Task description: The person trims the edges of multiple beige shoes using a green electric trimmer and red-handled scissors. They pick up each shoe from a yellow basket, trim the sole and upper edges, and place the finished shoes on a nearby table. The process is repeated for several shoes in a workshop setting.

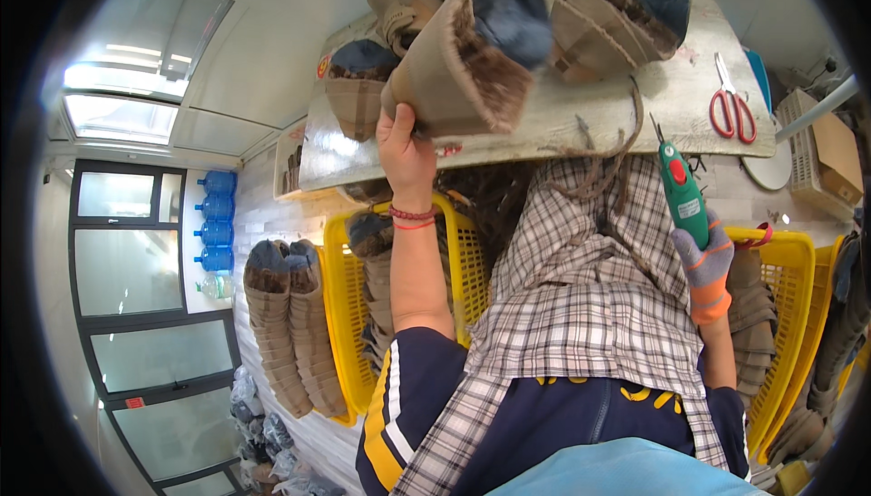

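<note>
My bare left hand (pixel 405 156) is closed on the edge of a brown fur-lined boot upper (pixel 445 74), raised over the near side of the table. Its brown fur and dark blue lining face up and to the right. My right hand (pixel 704 265), in a grey and orange glove, grips a green handheld electric tool (pixel 682 192) with a red button. Two thin prongs stick out of its tip, pointing at the table's front edge. Brown strips of trim (pixel 626 147) hang from that edge onto my checked apron (pixel 581 287).
More uppers (pixel 621 19) lie on the worn white table (pixel 671 110). Red-handled scissors (pixel 731 110) rest at its right. Yellow baskets (pixel 472 265) with stacked uppers stand on both sides of me. Nested uppers (pixel 288 342) lie on the floor at left, near blue water bottles (pixel 216 219).
</note>
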